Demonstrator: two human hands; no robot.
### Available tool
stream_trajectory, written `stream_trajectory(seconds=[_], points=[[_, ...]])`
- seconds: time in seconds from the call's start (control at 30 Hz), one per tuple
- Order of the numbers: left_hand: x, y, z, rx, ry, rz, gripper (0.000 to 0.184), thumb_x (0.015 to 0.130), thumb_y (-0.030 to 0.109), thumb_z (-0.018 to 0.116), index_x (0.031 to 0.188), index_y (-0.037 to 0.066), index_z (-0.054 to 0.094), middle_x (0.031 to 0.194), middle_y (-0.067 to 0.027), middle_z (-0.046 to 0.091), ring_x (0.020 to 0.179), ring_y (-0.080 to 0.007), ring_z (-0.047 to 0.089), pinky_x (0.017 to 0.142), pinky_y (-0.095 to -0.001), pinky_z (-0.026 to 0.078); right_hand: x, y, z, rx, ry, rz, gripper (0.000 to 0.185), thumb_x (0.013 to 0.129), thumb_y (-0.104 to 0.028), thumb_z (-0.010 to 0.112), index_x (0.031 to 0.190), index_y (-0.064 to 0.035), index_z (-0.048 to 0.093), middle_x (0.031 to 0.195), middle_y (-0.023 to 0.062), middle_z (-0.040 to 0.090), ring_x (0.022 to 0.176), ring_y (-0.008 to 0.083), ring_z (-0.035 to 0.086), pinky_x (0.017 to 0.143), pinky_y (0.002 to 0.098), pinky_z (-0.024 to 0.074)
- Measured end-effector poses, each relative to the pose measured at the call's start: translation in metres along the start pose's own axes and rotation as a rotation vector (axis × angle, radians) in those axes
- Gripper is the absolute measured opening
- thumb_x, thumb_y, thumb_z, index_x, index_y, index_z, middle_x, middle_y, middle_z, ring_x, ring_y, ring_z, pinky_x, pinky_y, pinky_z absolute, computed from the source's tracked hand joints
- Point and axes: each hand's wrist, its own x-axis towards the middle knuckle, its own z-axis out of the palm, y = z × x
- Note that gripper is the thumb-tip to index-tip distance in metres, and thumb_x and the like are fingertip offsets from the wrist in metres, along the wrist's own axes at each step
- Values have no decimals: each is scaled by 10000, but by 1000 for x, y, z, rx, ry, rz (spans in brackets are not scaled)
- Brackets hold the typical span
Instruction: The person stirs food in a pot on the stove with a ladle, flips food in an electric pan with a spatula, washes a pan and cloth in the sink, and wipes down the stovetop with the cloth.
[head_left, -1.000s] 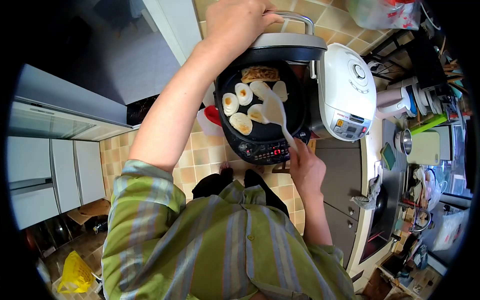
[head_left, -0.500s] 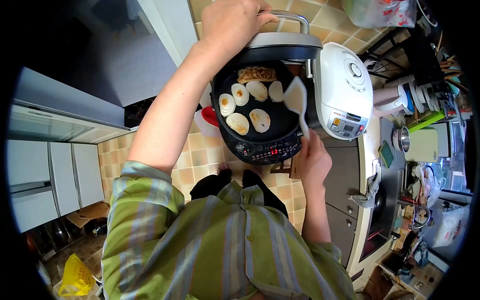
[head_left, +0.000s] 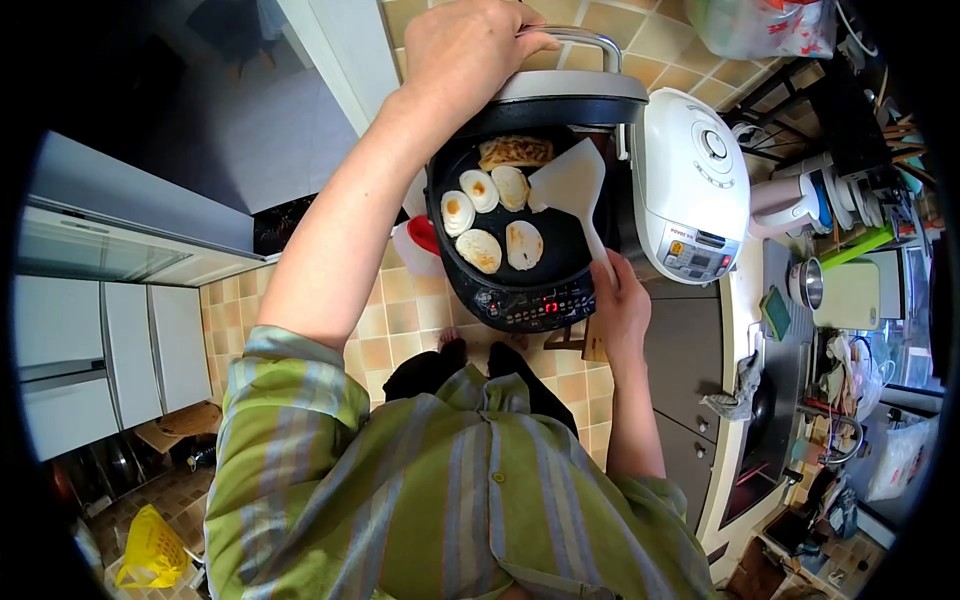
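My left hand [head_left: 468,48] is closed around the metal handle [head_left: 600,40] of the raised lid [head_left: 570,86] on a black electric griddle [head_left: 560,260]. Several pale, flat pieces of dough [head_left: 523,245] with browned spots lie on the dark cooking surface. At its back is a longer, well-browned piece [head_left: 515,151]. My right hand [head_left: 622,308] grips the handle of a white spatula [head_left: 570,180]. The spatula's wide blade is over the right side of the griddle, its edge beside one piece and hiding what lies beneath. Red digits glow on the front panel.
A white rice cooker [head_left: 690,185] stands close on the right, above grey cabinets [head_left: 685,350]. Farther right are a sponge [head_left: 774,312], a metal bowl [head_left: 806,284] and a cloth [head_left: 738,385] on the counter. A red bowl-like item [head_left: 422,234] sits left of the griddle.
My right hand has swung the spatula leftward, from the griddle's right edge to over the cooking surface, covering the rightmost piece. My left hand stays on the lid handle.
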Motion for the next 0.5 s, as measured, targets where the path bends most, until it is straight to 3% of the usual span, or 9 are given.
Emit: stream_trajectory(seconds=[0.1, 0.4, 0.5], points=[[0, 0, 1, 19, 7, 7, 280, 839, 362, 738, 883, 90, 787, 789, -160, 717, 736, -347, 692, 657, -435, 530, 0, 9, 3, 32, 11, 11, 326, 991, -311, 628, 1212, -75, 668, 892, 224, 708, 840, 396, 696, 722, 440, 526], [0, 1, -1, 28, -7, 9, 275, 845, 361, 734, 894, 96, 787, 794, -159, 718, 742, -349, 693, 658, -438, 529, 0, 27, 10, -371, 162, -18, 257, 986, -269, 619, 1146, -74, 672, 919, 204, 718, 843, 399, 690, 711, 478, 530], [1, 1, 1, 30, 3, 15, 274, 846, 364, 733, 907, 102, 788, 805, -157, 722, 746, -347, 694, 662, -436, 531, 2, 49, 23, -269, 112, -5, 327, 986, -320, 636, 1198, -75, 683, 826, 164, 710, 770, 313, 705, 677, 388, 523]])
